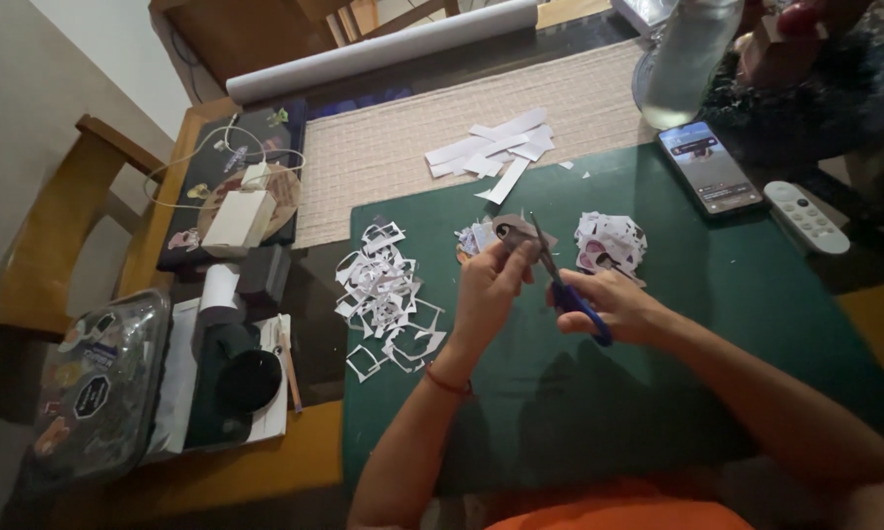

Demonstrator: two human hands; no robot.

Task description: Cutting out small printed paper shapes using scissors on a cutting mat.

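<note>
My left hand [488, 287] pinches a small printed paper piece [514, 232] above a dark green cutting mat [658, 324]. My right hand [614, 304] grips blue-handled scissors [565, 285], whose blades point up and touch the paper piece. A heap of white paper offcuts [388, 299] lies on the mat left of my left hand. A small pile of cut-out printed pieces [609, 240] rests just beyond my right hand, and a few more pieces [473, 238] lie behind the held paper.
White paper strips [496, 149] lie on a woven table runner [413, 137]. A phone [709, 167] and a white remote [805, 216] sit at right. A bottle [687, 59], a paper roll [383, 49], boxes [238, 218], a pencil [290, 368] and a clear plastic box [94, 388] stand around; a wooden chair [59, 245] at left.
</note>
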